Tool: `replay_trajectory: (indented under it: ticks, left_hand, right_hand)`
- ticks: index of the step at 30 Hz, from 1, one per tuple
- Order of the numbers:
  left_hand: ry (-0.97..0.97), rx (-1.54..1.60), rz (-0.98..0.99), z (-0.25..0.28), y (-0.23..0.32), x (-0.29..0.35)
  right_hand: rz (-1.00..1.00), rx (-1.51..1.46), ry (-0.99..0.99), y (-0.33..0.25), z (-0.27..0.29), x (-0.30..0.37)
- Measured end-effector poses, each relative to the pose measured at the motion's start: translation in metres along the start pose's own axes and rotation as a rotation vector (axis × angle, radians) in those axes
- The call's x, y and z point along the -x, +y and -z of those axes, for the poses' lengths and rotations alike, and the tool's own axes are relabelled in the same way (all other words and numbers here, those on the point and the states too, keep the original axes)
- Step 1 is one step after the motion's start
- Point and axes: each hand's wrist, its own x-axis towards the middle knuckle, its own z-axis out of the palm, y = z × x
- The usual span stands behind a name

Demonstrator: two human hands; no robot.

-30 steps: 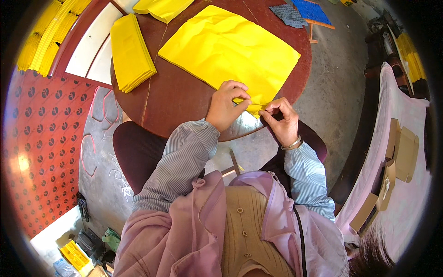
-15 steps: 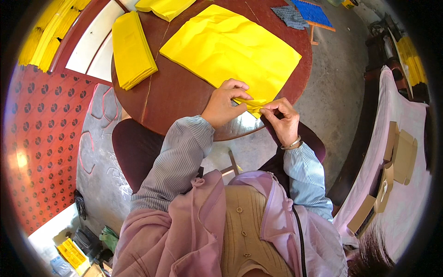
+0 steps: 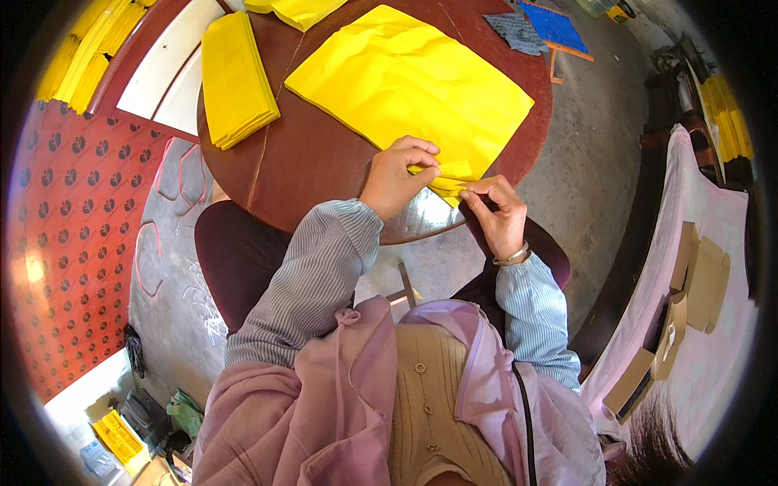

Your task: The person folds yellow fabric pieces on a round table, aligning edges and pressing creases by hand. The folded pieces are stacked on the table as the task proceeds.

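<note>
On the round brown table point(image 3: 324, 162), a stack of folded yellow sheets point(image 3: 237, 78) lies left of the big yellow sheet point(image 3: 409, 77). The left hand point(image 3: 399, 174) and right hand point(image 3: 496, 212) both pinch that sheet's near corner at the table's edge, apparently creasing a fold; next comes pressing it flat. Since a second ago, the hands have closed together.

The big yellow sheet point(image 3: 409, 77) looks like thin matt paper, a bit crinkled, same as the folded yellow stack point(image 3: 236, 77) at upper left. The round tabletop point(image 3: 316, 162) is dark polished wood, glossy near its lower edge. Sleeves are striped woven cloth.
</note>
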Motion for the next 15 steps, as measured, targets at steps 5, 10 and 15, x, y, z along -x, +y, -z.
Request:
replay_trajectory:
  ticks: [5,10,15]
  left_hand:
    - [-0.030,-0.051,-0.113,0.0037,-0.0032,0.0021]
    - [0.027,-0.080,-0.112,-0.0035,-0.0026,0.0028]
    - [0.049,-0.012,-0.012,-0.0052,-0.0001,-0.0001]
  right_hand:
    - [-0.119,-0.096,0.015,0.0012,-0.0027,0.0011]
    - [-0.126,-0.123,0.037,0.0013,-0.0056,0.0014]
    - [-0.121,-0.081,0.036,-0.0020,-0.0030,0.0027]
